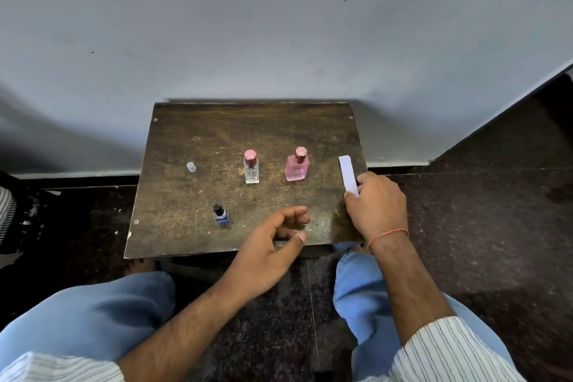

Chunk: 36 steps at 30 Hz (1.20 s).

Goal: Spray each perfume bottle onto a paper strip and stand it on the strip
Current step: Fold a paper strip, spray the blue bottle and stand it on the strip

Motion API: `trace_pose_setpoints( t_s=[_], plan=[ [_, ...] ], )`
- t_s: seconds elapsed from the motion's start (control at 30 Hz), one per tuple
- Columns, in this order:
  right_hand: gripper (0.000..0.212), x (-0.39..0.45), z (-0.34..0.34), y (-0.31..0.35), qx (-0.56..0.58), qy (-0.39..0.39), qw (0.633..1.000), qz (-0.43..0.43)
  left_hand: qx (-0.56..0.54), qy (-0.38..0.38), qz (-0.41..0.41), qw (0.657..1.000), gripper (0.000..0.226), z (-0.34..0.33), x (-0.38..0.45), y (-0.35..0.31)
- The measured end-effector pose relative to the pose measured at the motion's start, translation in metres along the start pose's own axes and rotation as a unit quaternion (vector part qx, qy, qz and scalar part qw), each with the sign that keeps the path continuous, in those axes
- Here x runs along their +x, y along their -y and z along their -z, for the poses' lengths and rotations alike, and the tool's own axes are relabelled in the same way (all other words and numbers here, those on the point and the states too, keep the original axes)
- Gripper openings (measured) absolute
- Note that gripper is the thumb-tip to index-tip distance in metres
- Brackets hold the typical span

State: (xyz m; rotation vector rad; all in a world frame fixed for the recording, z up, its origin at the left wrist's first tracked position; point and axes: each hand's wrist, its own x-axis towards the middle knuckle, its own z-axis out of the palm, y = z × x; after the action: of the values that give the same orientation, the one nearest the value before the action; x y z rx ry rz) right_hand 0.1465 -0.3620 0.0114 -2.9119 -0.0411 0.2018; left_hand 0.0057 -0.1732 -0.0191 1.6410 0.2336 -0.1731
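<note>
Three perfume bottles stand on a small dark wooden table. A clear bottle with a pink cap is in the middle, a pink bottle with a pink cap to its right, and a small blue bottle without a cap near the front left. A clear cap stands alone at the left. My right hand pinches a white paper strip at the table's right edge. My left hand hovers over the front edge with fingers loosely curved, holding nothing.
A pale wall rises directly behind the table. Dark speckled floor surrounds it. My knees in blue trousers sit just below the table's front edge.
</note>
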Motion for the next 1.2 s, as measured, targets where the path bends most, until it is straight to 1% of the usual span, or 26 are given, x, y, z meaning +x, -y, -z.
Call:
trace_pose_setpoints(
  t_s=[0.1, 0.17, 0.23, 0.27, 0.33, 0.37, 0.4, 0.47, 0.53, 0.6, 0.7, 0.77, 0.83, 0.93, 1.0, 1.07, 1.1, 1.13, 1.17, 1.2],
  plan=[
    [0.015, 0.001, 0.001, 0.001, 0.031, -0.001, 0.999, -0.016, -0.017, 0.007, 0.005, 1.000, 0.046, 0.004, -0.001, -0.001],
    [0.012, 0.001, 0.002, 0.000, 0.081, 0.000, 0.996, -0.037, -0.022, 0.012, 0.006, 1.000, 0.048, 0.006, -0.001, -0.002],
    [0.007, 0.002, 0.001, -0.001, 0.151, 0.017, 0.986, -0.069, -0.019, 0.013, 0.002, 1.000, 0.047, 0.008, -0.001, -0.001],
    [0.008, 0.002, 0.001, 0.000, 0.201, 0.031, 0.975, -0.093, -0.020, 0.013, 0.002, 1.000, 0.047, 0.009, -0.001, 0.000],
    [0.019, 0.001, 0.000, 0.002, 0.306, 0.051, 0.939, -0.145, -0.027, 0.012, 0.008, 1.000, 0.048, 0.010, -0.002, -0.001],
    [0.018, 0.000, 0.000, 0.003, 0.354, 0.061, 0.918, -0.165, -0.031, 0.014, 0.013, 0.999, 0.048, 0.011, -0.002, -0.002],
    [0.011, -0.002, 0.000, 0.005, 0.396, 0.072, 0.898, -0.177, -0.035, 0.018, 0.019, 0.999, 0.048, 0.012, -0.003, -0.002],
    [0.003, -0.005, 0.008, 0.010, 0.453, 0.092, 0.869, -0.175, -0.041, 0.024, 0.031, 0.998, 0.046, 0.013, -0.004, -0.003],
    [0.005, -0.009, 0.020, 0.012, 0.490, 0.113, 0.849, -0.159, -0.056, 0.028, 0.047, 0.997, 0.042, 0.013, -0.003, -0.003],
    [0.003, -0.013, 0.033, 0.014, 0.520, 0.154, 0.828, -0.145, -0.084, 0.028, 0.068, 0.994, 0.038, 0.013, -0.001, -0.004],
    [0.006, -0.022, 0.043, 0.017, 0.554, 0.238, 0.786, -0.136, -0.140, 0.028, 0.102, 0.984, 0.031, 0.013, 0.002, -0.009],
    [0.007, -0.027, 0.042, 0.020, 0.543, 0.309, 0.773, -0.115, -0.215, 0.032, 0.135, 0.967, 0.030, 0.013, 0.003, -0.013],
    [0.008, -0.032, 0.038, 0.024, 0.509, 0.378, 0.769, -0.082, -0.286, 0.043, 0.155, 0.945, 0.036, 0.013, 0.004, -0.017],
    [0.009, -0.037, 0.026, 0.032, 0.444, 0.460, 0.768, -0.039, -0.349, 0.054, 0.160, 0.922, 0.041, 0.013, 0.004, -0.022],
    [0.010, -0.041, 0.019, 0.040, 0.422, 0.490, 0.763, -0.022, -0.354, 0.046, 0.160, 0.920, 0.040, 0.013, 0.005, -0.022],
    [0.015, -0.045, 0.014, 0.048, 0.400, 0.490, 0.775, -0.005, -0.355, 0.028, 0.163, 0.920, 0.036, 0.014, 0.006, -0.021],
    [0.022, -0.046, 0.012, 0.051, 0.378, 0.478, 0.793, 0.008, -0.365, 0.017, 0.167, 0.916, 0.034, 0.014, 0.006, -0.021],
    [0.029, -0.048, 0.010, 0.053, 0.342, 0.453, 0.823, 0.029, -0.380, 0.006, 0.172, 0.909, 0.032, 0.014, 0.006, -0.020],
    [0.037, -0.050, 0.009, 0.054, 0.292, 0.412, 0.861, 0.065, -0.398, -0.007, 0.179, 0.900, 0.031, 0.014, 0.007, -0.019],
    [0.041, -0.051, 0.008, 0.054, 0.233, 0.352, 0.900, 0.113, -0.414, -0.019, 0.187, 0.890, 0.032, 0.015, 0.007, -0.019]
  ],
)
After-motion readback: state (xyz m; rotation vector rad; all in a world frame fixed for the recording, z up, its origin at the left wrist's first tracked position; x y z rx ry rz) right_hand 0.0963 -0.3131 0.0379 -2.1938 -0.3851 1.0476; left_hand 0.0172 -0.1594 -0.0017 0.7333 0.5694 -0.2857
